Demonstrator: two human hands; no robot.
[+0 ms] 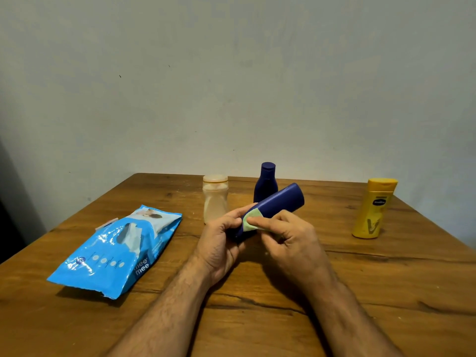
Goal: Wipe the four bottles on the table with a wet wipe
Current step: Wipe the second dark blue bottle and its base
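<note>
Mid-wipe on the blue bottle (273, 207), gripped by left hand (221, 243), wipe (251, 222) pinched in right hand (288, 240); next, probably turning the bottle.

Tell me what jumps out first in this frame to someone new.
Centre: the left hand grips a tilted dark blue bottle while the right hand pinches a pale green wipe against it. A bright blue wipes pack lies at left on the wooden table; a yellow bottle stands far right.
</note>
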